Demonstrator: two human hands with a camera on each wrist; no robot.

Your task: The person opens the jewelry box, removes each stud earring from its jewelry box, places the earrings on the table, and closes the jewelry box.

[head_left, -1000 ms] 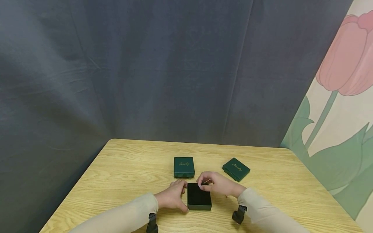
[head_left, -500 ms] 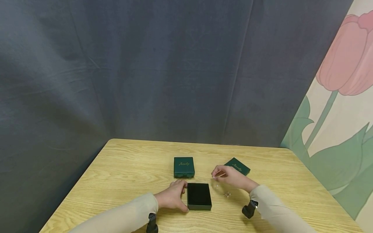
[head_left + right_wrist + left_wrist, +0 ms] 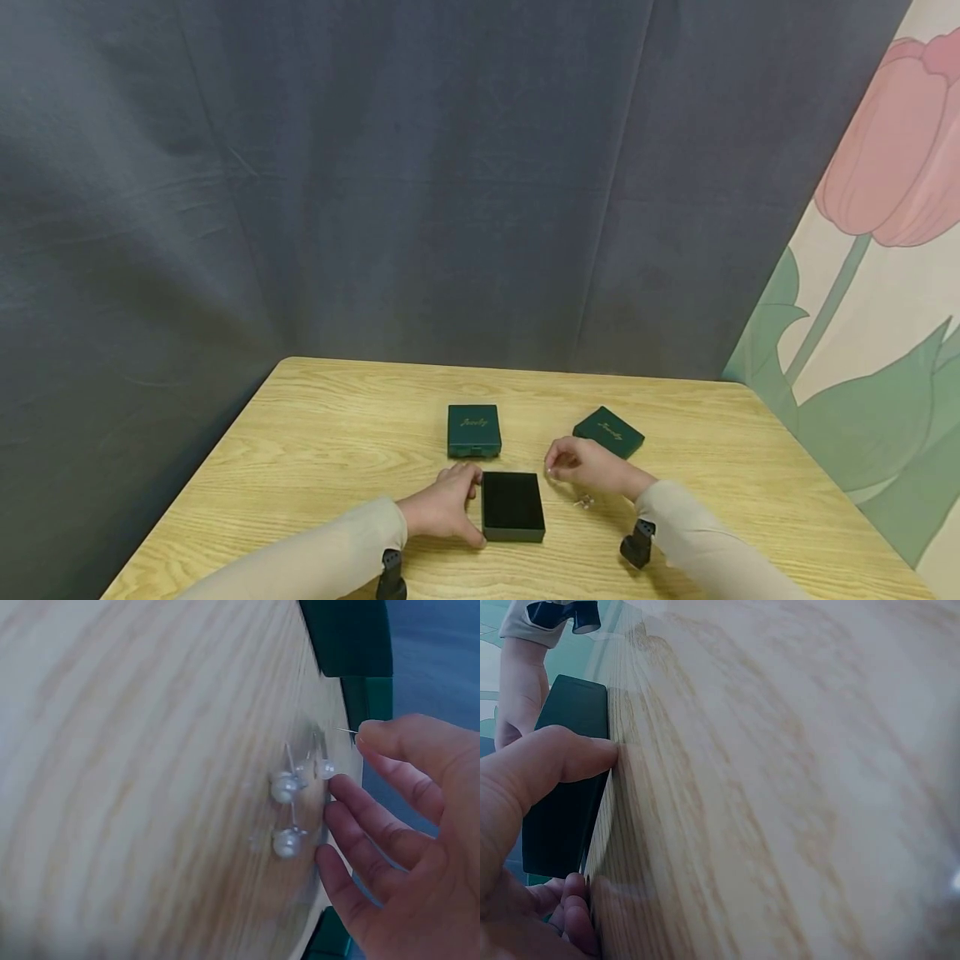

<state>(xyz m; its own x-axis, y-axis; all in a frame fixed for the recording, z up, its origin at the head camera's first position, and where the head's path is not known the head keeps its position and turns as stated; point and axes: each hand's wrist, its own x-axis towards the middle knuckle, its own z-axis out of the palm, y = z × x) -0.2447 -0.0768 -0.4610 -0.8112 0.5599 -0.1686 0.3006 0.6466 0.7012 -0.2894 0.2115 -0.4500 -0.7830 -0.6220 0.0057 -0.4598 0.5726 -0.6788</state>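
Note:
My left hand (image 3: pixel 448 504) holds a shallow dark box (image 3: pixel 512 533) with a black inner pad, its thumb and fingers spanning the left side. In the left wrist view the thumb (image 3: pixel 570 754) presses on the dark wall (image 3: pixel 566 802). Beyond the box, my right hand (image 3: pixel 592 467) is low over the wood. Its thumb and forefinger pinch a stud earring, of which a thin metal pin (image 3: pixel 345 730) shows in the right wrist view. Close to those fingers are pearl stud earrings (image 3: pixel 285 787) on the table, one pearl (image 3: pixel 324 766) right at the fingertips.
A green jewelry box (image 3: pixel 474 429) lies behind the dark box. Another green box (image 3: pixel 611 432) sits at an angle just behind my right hand. The wooden table (image 3: pixel 337 433) ends at a dark curtain (image 3: pixel 450 208), with a tulip-painted wall (image 3: pixel 877 333) on the right.
My right hand has moved from over the dark box to the right, then dropped slightly towards the table by the earrings. My left hand and the boxes have stayed put.

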